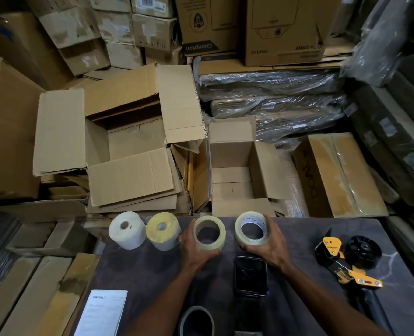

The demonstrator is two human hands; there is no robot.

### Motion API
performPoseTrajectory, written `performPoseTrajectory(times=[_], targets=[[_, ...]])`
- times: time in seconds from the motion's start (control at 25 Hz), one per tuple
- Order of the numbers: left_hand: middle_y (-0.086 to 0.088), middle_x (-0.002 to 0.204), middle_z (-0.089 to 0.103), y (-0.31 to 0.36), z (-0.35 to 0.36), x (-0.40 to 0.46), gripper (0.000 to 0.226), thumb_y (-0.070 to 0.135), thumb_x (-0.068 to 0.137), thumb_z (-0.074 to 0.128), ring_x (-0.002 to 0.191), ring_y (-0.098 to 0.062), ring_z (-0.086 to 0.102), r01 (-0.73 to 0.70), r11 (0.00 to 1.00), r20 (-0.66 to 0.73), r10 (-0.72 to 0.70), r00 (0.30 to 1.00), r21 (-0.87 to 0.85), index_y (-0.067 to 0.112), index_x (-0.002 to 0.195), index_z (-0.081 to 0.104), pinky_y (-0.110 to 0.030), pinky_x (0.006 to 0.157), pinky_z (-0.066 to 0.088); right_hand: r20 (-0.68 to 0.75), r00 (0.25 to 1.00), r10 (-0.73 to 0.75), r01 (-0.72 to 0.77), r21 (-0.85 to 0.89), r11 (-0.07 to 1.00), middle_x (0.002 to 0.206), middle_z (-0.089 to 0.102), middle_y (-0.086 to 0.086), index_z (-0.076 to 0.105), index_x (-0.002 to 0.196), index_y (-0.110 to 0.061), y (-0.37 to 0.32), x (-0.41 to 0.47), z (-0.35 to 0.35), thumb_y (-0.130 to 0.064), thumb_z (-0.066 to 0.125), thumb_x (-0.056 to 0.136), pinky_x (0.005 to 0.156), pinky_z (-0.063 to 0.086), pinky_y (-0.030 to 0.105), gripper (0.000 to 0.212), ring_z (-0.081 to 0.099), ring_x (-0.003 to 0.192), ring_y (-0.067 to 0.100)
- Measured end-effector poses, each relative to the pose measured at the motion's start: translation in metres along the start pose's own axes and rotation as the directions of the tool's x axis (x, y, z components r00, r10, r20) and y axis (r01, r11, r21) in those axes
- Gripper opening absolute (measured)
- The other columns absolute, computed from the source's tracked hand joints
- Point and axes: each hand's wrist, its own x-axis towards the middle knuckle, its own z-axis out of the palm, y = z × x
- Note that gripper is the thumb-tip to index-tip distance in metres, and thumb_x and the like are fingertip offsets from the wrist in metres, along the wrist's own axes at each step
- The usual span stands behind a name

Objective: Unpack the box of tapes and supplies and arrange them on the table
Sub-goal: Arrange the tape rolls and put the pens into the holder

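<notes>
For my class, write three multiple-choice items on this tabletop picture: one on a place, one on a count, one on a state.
1. Where does the tape dispenser lie?
A. right side of the table
B. inside a box
C. left edge

2. How many rolls stand along the far edge?
A. two
B. four
C. six

3. The small box behind the table is:
A. taped shut
B. crushed
C. open, empty

Key: 1 A, it lies right of the phone. 2 B, white, yellow, two clear. 3 C, flaps out, bare bottom.
</notes>
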Motion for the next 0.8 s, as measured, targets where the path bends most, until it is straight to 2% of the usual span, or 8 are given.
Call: performPoseTrajectory(times=[0.08, 0.2, 0.28, 0.52, 0.72, 0.8], targets=[[0.008, 0.132, 0.059, -0.001, 0.001, 0.001, 0.107, 0.058, 0.045, 0.083, 0.126, -0.016, 0.053, 0.009, 1.0, 0.016, -0.009, 1.0, 0.002, 0.027, 0.141, 0.044, -0.047, 0.107, 0.041, 0.003, 1.0, -0.001, 0.001, 0.006, 1.0, 0.141, 0.051, -0.003, 0.037, 0.148, -0.023, -0.001, -0.001, 0.0, -0.053, 0.096, 0.047, 0.106, 0.041, 0.028, 0.12, 0.049, 0.125, 0.01], [0.008, 0.132, 0.058, -0.005, 0.003, 0.003, 0.108, 0.059, 0.045, 0.083, 0.126, -0.017, 0.053, 0.022, 1.0, 0.02, -0.022, 1.0, 0.013, 0.027, 0.141, 0.044, -0.046, 0.108, 0.041, -0.004, 1.0, 0.016, -0.016, -0.005, 1.0, 0.141, 0.051, -0.004, 0.037, 0.147, -0.025, -0.002, -0.001, -0.001, -0.059, 0.094, 0.044, 0.108, 0.044, 0.032, 0.123, 0.05, 0.127, 0.011], [0.008, 0.133, 0.057, -0.004, 0.002, 0.002, 0.109, 0.06, 0.045, 0.082, 0.127, -0.017, 0.052, 0.024, 1.0, 0.024, -0.024, 0.999, 0.013, 0.027, 0.141, 0.043, -0.045, 0.109, 0.04, 0.0, 1.0, 0.01, -0.01, -0.009, 1.0, 0.139, 0.051, -0.005, 0.038, 0.146, -0.026, -0.003, -0.002, -0.001, -0.056, 0.095, 0.045, 0.106, 0.043, 0.029, 0.119, 0.05, 0.123, 0.009], [-0.007, 0.139, 0.055, 0.009, 0.001, -0.006, 0.116, 0.064, 0.044, 0.071, 0.131, -0.028, 0.05, 0.033, 0.999, -0.041, -0.033, 0.999, -0.015, 0.015, 0.145, 0.043, -0.033, 0.108, 0.033, -0.005, 1.0, -0.024, 0.023, -0.012, 1.0, 0.128, 0.056, -0.012, 0.043, 0.134, -0.039, -0.005, -0.007, -0.001, -0.056, 0.094, 0.045, 0.099, 0.049, 0.031, 0.103, 0.057, 0.116, 0.008], [-0.006, 0.129, 0.061, 0.019, 0.0, -0.011, 0.105, 0.063, 0.046, 0.07, 0.122, -0.027, 0.057, -0.001, 1.0, -0.1, -0.002, 0.995, -0.029, 0.012, 0.136, 0.05, -0.03, 0.103, 0.034, 0.007, 0.999, -0.049, 0.049, 0.004, 0.999, 0.124, 0.058, -0.015, 0.045, 0.129, -0.041, -0.005, -0.008, -0.003, -0.055, 0.094, 0.046, 0.097, 0.051, 0.031, 0.097, 0.058, 0.112, 0.005], [-0.006, 0.128, 0.061, 0.018, 0.001, -0.01, 0.104, 0.063, 0.047, 0.07, 0.121, -0.026, 0.057, 0.018, 1.0, -0.101, -0.02, 0.995, -0.021, 0.013, 0.135, 0.051, -0.029, 0.102, 0.033, 0.013, 0.999, -0.048, 0.048, 0.008, 0.999, 0.125, 0.055, -0.016, 0.04, 0.126, -0.045, -0.005, -0.008, -0.003, -0.052, 0.095, 0.048, 0.098, 0.047, 0.027, 0.096, 0.055, 0.113, 0.004]])
